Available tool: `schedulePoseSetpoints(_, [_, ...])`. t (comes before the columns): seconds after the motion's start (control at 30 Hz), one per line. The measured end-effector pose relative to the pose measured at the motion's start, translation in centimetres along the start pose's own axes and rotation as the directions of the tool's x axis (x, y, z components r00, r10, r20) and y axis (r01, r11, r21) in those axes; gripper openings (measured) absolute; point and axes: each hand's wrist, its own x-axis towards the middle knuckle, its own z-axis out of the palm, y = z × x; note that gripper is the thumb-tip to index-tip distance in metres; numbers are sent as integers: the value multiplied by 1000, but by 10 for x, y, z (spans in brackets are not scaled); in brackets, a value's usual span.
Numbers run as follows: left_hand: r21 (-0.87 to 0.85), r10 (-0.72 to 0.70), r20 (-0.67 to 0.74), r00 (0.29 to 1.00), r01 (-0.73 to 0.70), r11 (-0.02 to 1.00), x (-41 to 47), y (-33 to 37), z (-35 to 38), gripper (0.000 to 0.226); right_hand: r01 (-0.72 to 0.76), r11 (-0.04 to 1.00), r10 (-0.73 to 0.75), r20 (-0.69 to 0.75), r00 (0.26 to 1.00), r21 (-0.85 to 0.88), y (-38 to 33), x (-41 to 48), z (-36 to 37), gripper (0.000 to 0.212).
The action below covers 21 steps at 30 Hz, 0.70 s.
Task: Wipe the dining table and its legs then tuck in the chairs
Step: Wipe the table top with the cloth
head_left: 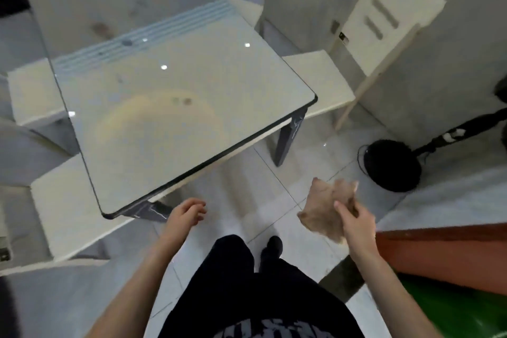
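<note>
The table (192,118) in front of me has a pale, glossy glass top with a dark rim and rounded corners, a faint yellowish ring showing near its near edge and a few small dark spots. Its dark legs (288,137) stand under the near corners. A cream chair (323,79) sits partly under the right edge, and another chair (63,206) juts out past the left edge by the near left corner. My right hand (356,223) is raised over the floor, off the near right corner, fingers pinching a crumpled tan cloth (322,208) that hangs clear of the table. My left hand (183,215) hovers just off the near left corner, fingers loosely curled, holding nothing. The grey print on my dark shirt (263,329) is too blurred to read.
</note>
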Motion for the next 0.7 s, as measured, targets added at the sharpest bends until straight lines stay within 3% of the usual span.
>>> schedulePoseSetpoints(0.1, [-23,76,-93,993,-78,997,12,35,4,11,92,996,-94,90,992,20,-47,43,18,30])
schedulePoseSetpoints(0.23, [97,171,-192,966,-155,983,49,66,-2,17,229,973,-232,190,954,41,-107,92,62,20])
schedulePoseSetpoints(0.4, [165,232,-326,916,-186,968,119,89,-13,33,474,877,-456,176,872,-77,-176,145,142,16])
schedulePoseSetpoints(0.5, [301,240,-307,921,-146,942,151,87,-18,40,655,738,-618,228,752,-161,-189,164,192,8])
schedulePoseSetpoints(0.57, [414,267,-290,919,-131,901,176,89,-27,45,767,587,-670,376,640,-258,-187,181,236,16])
schedulePoseSetpoints(0.63, [526,301,-285,910,-114,843,201,89,-40,49,833,424,-570,610,550,-355,-169,198,276,21])
schedulePoseSetpoints(0.7, [614,316,-288,904,-79,785,216,83,-50,55,865,271,-418,757,502,-424,-145,199,298,23])
